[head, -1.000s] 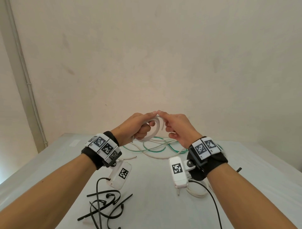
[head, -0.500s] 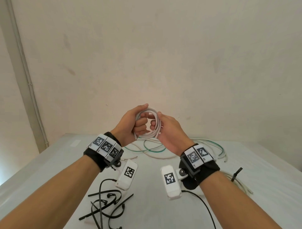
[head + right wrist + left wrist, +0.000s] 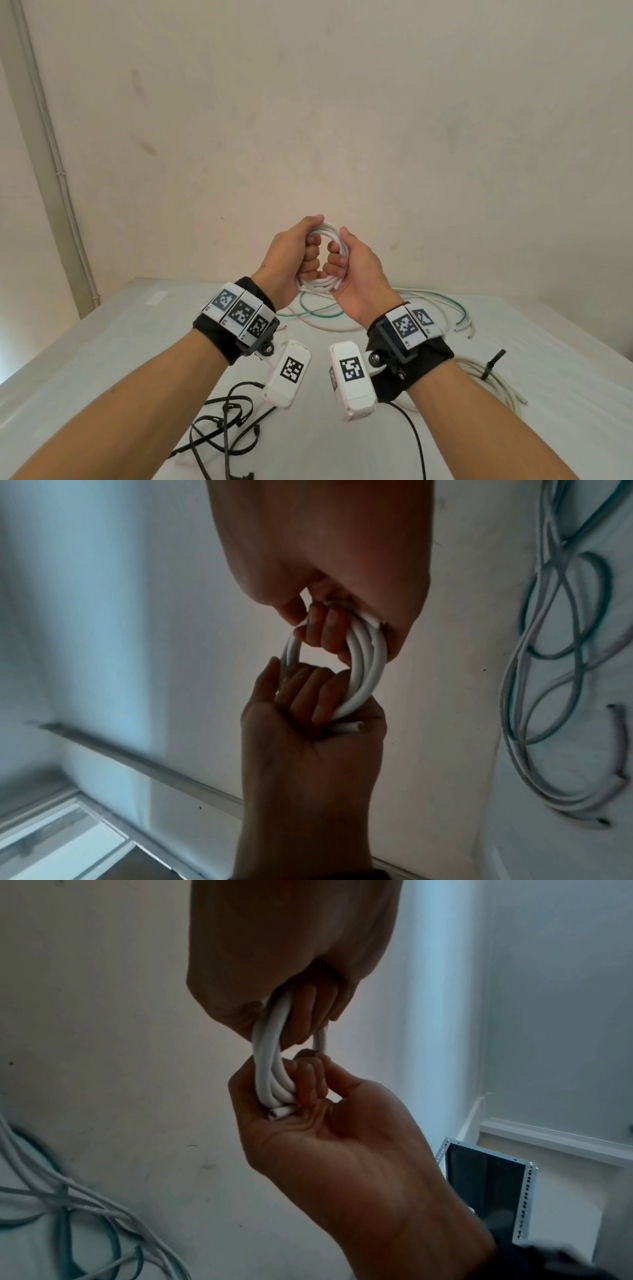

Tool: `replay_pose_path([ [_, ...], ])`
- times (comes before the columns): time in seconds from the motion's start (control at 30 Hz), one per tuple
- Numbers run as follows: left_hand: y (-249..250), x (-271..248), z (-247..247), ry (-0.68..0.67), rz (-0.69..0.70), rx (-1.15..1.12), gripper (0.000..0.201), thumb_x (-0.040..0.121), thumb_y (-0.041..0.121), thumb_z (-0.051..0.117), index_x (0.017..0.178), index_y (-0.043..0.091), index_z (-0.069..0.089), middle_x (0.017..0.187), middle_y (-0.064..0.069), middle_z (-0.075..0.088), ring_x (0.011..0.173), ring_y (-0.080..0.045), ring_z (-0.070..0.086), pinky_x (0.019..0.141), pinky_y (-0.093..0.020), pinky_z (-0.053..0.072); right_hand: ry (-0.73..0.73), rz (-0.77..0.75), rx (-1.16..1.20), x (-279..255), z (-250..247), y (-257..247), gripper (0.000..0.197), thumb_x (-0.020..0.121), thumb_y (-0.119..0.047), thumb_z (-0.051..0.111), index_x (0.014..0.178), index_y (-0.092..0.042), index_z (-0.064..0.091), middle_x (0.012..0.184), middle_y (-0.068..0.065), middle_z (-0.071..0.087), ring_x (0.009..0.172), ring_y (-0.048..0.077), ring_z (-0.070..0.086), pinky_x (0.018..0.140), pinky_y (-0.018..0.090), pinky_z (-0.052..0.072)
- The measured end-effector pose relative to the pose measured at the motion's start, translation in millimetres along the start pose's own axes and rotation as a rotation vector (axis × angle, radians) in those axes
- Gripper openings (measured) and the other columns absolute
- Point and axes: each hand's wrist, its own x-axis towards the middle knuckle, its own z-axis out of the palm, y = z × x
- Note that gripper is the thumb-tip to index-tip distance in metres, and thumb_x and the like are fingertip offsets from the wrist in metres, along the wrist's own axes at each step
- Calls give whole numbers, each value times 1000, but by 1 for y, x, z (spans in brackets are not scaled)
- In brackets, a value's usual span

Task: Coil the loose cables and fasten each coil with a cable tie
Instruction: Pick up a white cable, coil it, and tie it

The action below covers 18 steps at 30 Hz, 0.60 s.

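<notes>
The white coil (image 3: 323, 255) is held up above the table (image 3: 102, 342), the left hand (image 3: 291, 253) and right hand (image 3: 356, 270) both curled tight around its turns. Freeing a hand for the ties (image 3: 222, 425) could let the stiff loops spring apart. Loose cables (image 3: 428, 301) lie beyond; bare table shows left.

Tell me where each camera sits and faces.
Head: on the head, facing forward and down at the table; both forearms, left hand and right hand gripping the white coil.
Left wrist: looks along the left hand; right hand opposite.
Right wrist: looks along the right hand; left hand opposite.
Shared: both hands and the coil.
</notes>
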Motion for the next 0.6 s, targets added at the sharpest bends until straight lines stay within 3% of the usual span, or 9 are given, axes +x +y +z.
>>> replay_pose_path([
  [0.2, -4, 1, 0, 185, 129, 223, 48, 95, 54, 64, 67, 17, 52, 51, 7, 42, 46, -13, 36, 49, -25, 36, 95, -147, -123, -1, 9, 4, 44, 108, -38, 50, 72, -12, 51, 52, -5, 33, 41, 10, 31, 47, 26, 36],
  [0.37, -8, 2, 2, 228, 59, 128, 47, 95, 56, 63, 70, 17, 54, 54, 6, 43, 44, -11, 37, 46, -23, 35, 98, -169, -91, -3, 10, 14, 43, 108, -38, 49, 72, -15, 48, 55, -6, 30, 45, 10, 26, 43, 23, 28],
  [0.43, -8, 3, -1, 160, 32, 117, 49, 96, 57, 60, 69, 18, 51, 53, 7, 40, 44, -11, 34, 47, -23, 32, 105, -188, -112, -5, 10, 15, 43, 109, -38, 49, 72, -15, 48, 56, -5, 29, 46, 10, 25, 42, 23, 27],
  [0.5, -7, 4, -6, 5, -22, 123, 50, 98, 61, 56, 71, 19, 48, 58, 7, 37, 48, -11, 34, 50, -24, 33, 113, -204, -136, -5, 6, 12, 43, 109, -38, 48, 73, -14, 47, 55, -6, 29, 45, 10, 25, 42, 22, 26],
  [0.6, -6, 7, -16, -170, -86, 200, 48, 97, 62, 56, 79, 18, 48, 68, 2, 44, 58, -14, 42, 61, -27, 41, 131, -223, -216, -1, -2, 7, 42, 109, -39, 49, 75, -13, 48, 53, -7, 30, 44, 10, 27, 40, 22, 27],
])
